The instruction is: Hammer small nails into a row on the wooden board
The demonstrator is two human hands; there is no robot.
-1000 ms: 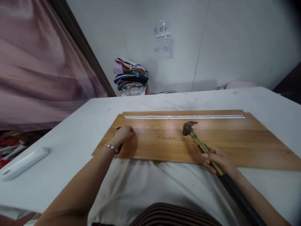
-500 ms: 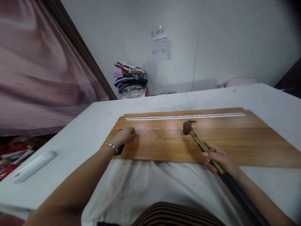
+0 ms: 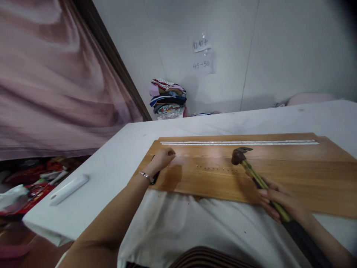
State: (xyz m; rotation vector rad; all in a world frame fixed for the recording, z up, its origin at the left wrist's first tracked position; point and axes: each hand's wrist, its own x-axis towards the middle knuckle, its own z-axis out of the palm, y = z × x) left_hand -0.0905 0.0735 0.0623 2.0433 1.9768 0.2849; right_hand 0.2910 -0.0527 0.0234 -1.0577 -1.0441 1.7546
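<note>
A wooden board (image 3: 192,184) lies across the white table. Over its left end, slightly raised, is my left hand (image 3: 164,159), fingers pinched together; whatever they hold, if anything, is too small to make out. Partly hidden under that wrist lies a dark, flat, phone-like object (image 3: 155,178). My right hand (image 3: 281,201) is wrapped around the yellow-and-black handle of a claw hammer (image 3: 238,156), whose rusty head hangs above the board. A row of small nails (image 3: 214,169) runs along the board's middle, left of the hammer head.
Two thin white strips (image 3: 240,143) run along the board's far edge. A long white object (image 3: 69,189) rests on the table (image 3: 111,163) at left. Folded fabrics (image 3: 168,98) are stacked against the wall, beneath paper notes (image 3: 203,65). A pink curtain (image 3: 55,82) hangs at left.
The view has turned left, so everything sits further right. My left hand has lifted slightly off the board, its fingertips more visible. The hammer is still held over the board.
</note>
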